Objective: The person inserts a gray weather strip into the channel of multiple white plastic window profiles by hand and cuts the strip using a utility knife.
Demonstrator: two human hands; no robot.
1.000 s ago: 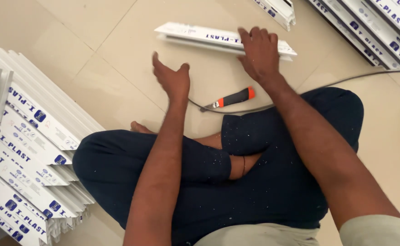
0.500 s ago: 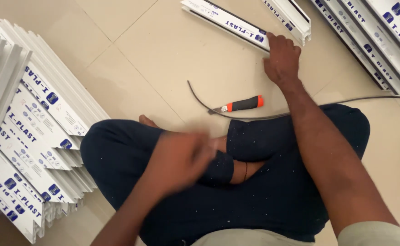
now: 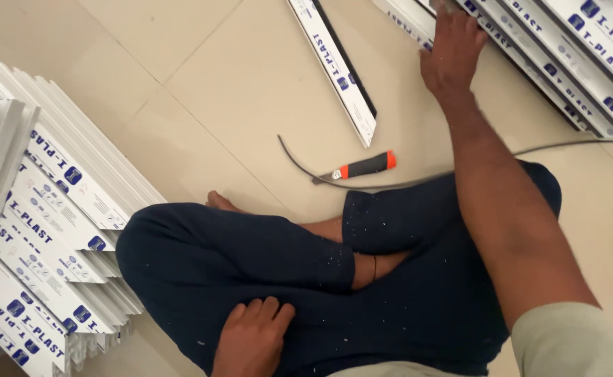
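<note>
Beige tiled floor [image 3: 180, 105] | right hand [image 3: 449, 52] flat, open on white strips [image 3: 565, 63], none lifted | left hand [image 3: 250, 338] empty, resting on leg | cut strip [image 3: 338, 70] and screwdriver [image 3: 362, 166] lie untouched | left stack [image 3: 48, 230] already piled

Single head-worn view, looking steeply down onto crossed legs and tiled floor [image 3: 201, 91], close range. White strip stack [image 3: 48, 230] sitting at nine o'clock, more strips [image 3: 572, 63] lying at one o'clock. No second view sharing coverage.

Beige tiled floor [image 3: 201, 91], evenly lit
</note>
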